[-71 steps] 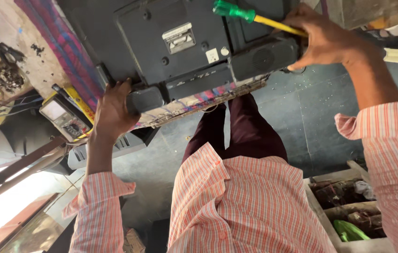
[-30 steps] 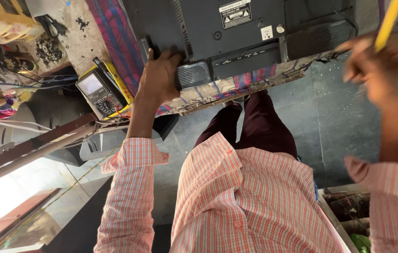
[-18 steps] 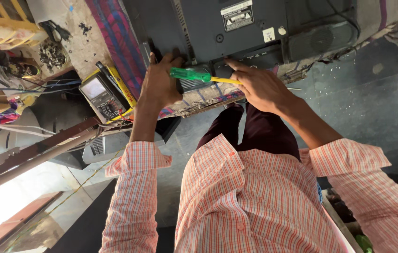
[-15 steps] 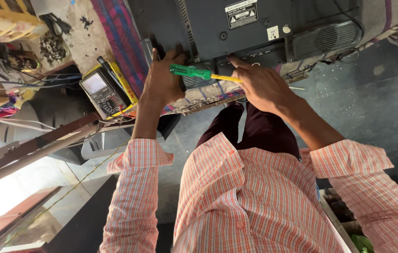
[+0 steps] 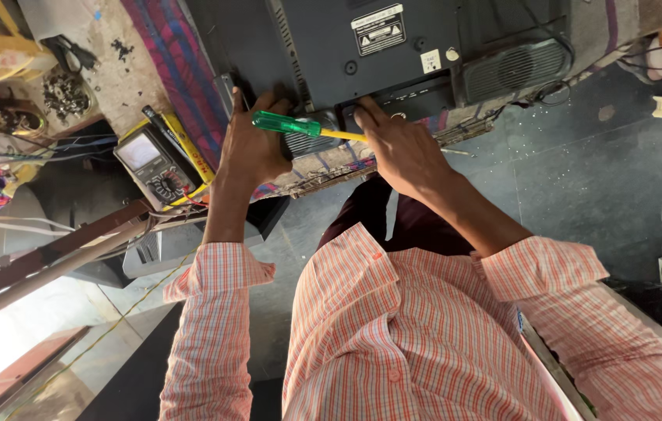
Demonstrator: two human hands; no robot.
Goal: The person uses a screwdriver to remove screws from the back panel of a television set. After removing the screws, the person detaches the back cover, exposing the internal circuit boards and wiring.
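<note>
Screwdriver (image 5: pixel 300 126) with a green see-through handle and a yellow shaft lay almost level across the near edge of a dark flat television back (image 5: pixel 393 47), which rested face down on a striped red and blue cloth (image 5: pixel 179 74) spread over the workbench (image 5: pixel 105 54). Far to the left on that bench sat a heap of small dark metal parts (image 5: pixel 62 93), with a pair of black-handled pliers (image 5: pixel 70 53) just beyond it. Nearer the middle, a yellow-cased multimeter (image 5: pixel 158 162) with a grey screen and a round dial lay tilted at the bench edge, just beside the left wrist. The left hand (image 5: pixel 253 144) was wrapped around the lower corner of the television back, fingers curled over its rim and the thumb up near the screwdriver's green handle; whether it actually touched the handle could not be told. The tool's yellow shaft ran rightward into the right hand (image 5: pixel 401 148), whose fingers were bent and closed about the shaft, the fingertips pressing against the recessed socket panel (image 5: pixel 413 100) of the set. Farther right a slotted speaker grille (image 5: pixel 514 66) bulged from the casing, and a thin black cable (image 5: pixel 553 93) hung off the edge beneath it. Both arms wore the sleeves of an orange and white checked shirt (image 5: pixel 393 335), over a dark tiled floor (image 5: pixel 603 171).
</note>
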